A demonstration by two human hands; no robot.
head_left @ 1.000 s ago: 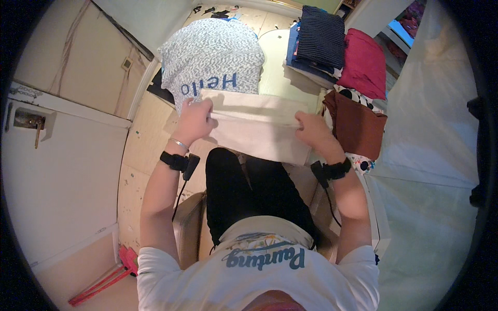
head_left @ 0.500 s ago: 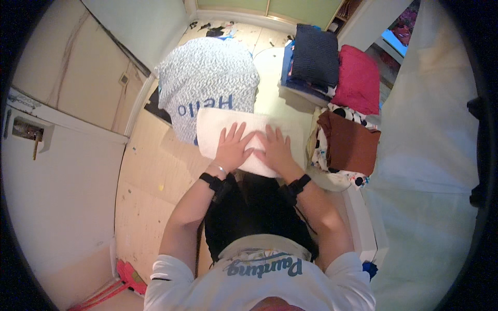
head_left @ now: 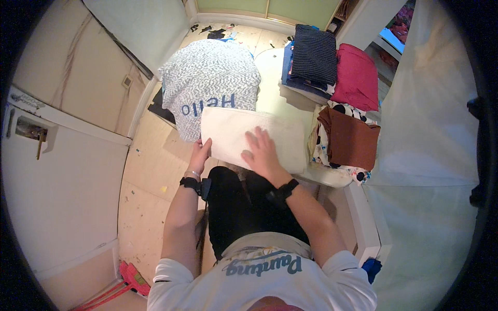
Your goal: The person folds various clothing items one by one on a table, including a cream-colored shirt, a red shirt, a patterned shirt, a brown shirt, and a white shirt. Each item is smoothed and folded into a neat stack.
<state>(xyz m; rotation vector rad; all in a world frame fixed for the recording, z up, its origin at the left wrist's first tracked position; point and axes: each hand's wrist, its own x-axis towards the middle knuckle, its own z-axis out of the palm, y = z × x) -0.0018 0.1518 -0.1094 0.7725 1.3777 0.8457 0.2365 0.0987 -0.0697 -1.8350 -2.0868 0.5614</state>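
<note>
A folded white cloth (head_left: 228, 129), perhaps a towel, lies on the pale tabletop (head_left: 270, 65) in front of me. My left hand (head_left: 202, 151) pinches its near left corner between thumb and fingers. Over the middle of the cloth is my right hand (head_left: 263, 150), fingers spread and a little blurred; I cannot tell whether it touches. Just beyond the cloth's left part sits a bulky heap under a white-and-grey patterned fabric (head_left: 210, 72) with blue lettering. Both wrists wear black straps.
Folded clothes are stacked on the right: a dark striped garment (head_left: 314, 54) on top of one pile, a crimson one (head_left: 356, 78) beside it, a brown one (head_left: 353, 140) nearer. A white door (head_left: 62, 192) stands left. Small scraps (head_left: 215, 33) litter the far floor.
My left hand has slid from the cloth's middle to its near left corner and taken hold. My right hand has shifted slightly nearer. The cloth now lies spread wider to the right.
</note>
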